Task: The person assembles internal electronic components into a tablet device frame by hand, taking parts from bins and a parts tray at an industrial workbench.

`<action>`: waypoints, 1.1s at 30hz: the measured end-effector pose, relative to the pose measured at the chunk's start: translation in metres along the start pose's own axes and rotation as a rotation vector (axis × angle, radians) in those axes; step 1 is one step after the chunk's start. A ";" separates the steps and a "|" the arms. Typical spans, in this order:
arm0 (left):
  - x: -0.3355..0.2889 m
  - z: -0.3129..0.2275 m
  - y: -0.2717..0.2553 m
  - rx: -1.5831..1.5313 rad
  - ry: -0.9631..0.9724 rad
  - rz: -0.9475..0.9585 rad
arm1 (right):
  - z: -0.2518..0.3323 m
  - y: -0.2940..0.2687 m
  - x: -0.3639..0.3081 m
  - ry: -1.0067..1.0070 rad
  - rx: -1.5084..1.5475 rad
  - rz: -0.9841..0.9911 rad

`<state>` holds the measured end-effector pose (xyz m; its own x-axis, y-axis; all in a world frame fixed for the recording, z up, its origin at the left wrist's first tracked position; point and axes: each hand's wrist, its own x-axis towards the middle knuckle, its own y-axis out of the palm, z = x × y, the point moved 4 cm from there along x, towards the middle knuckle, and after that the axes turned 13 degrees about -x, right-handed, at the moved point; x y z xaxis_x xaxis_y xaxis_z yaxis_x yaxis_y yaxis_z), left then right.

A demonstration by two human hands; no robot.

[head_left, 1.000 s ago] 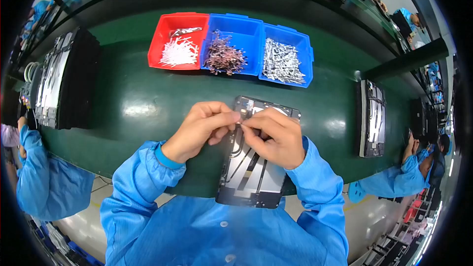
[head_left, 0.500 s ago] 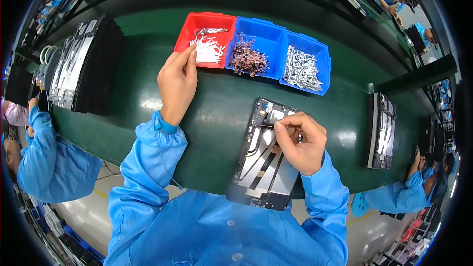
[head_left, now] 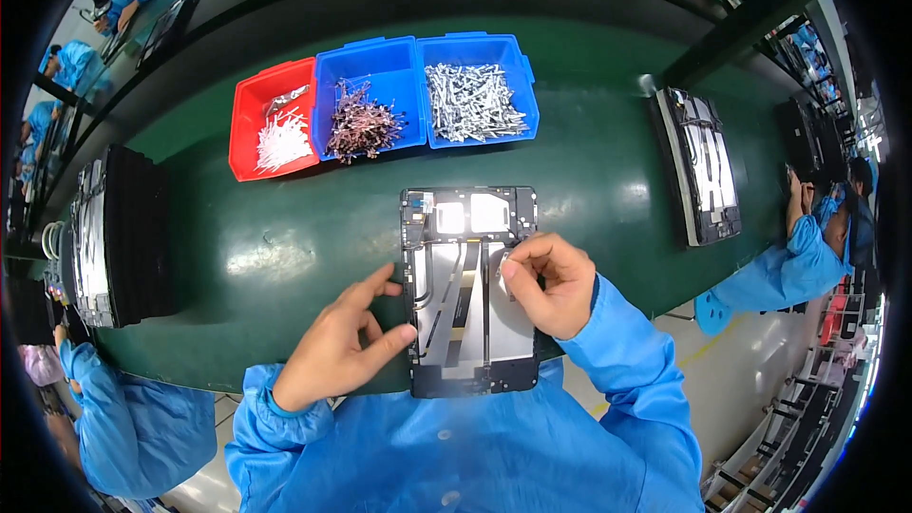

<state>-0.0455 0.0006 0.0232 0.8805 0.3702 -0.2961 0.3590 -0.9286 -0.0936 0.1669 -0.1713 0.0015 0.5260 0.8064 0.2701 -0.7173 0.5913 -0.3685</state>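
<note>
An opened tablet (head_left: 513, 334) lies at the table's near edge, upright to me, its silver inner plate, black frame and thin cables showing. My left hand (head_left: 344, 344) is beside its left edge, fingers spread and holding nothing, with the thumb tip at the frame. Over the tablet's right side is my right hand (head_left: 555, 287), thumb and index finger pinched together. Whatever is between those fingertips is too small to make out.
Beyond the tablet stand a red bin (head_left: 247, 119) of white strips, a blue bin (head_left: 366, 65) of brownish cable pieces, and another blue bin (head_left: 524, 95) of silvery parts. Tablet stacks flank them: one (head_left: 142, 237) at left, one (head_left: 705, 166) at right. Co-workers in blue sit on both sides.
My left hand has left the red bin and come down to the tablet's left edge, its fingers now spread. My right hand has moved lower along the tablet. The tablet now lies straighter.
</note>
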 end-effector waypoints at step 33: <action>-0.005 -0.016 0.014 0.392 0.926 -0.641 | 0.151 0.023 0.066 -0.009 0.794 0.397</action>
<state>-0.0403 -0.0137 0.0386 0.5214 0.4962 0.6942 0.8378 -0.4523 -0.3059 0.1159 -0.1042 0.1446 0.1698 0.9502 0.2614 -0.9531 0.0910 0.2885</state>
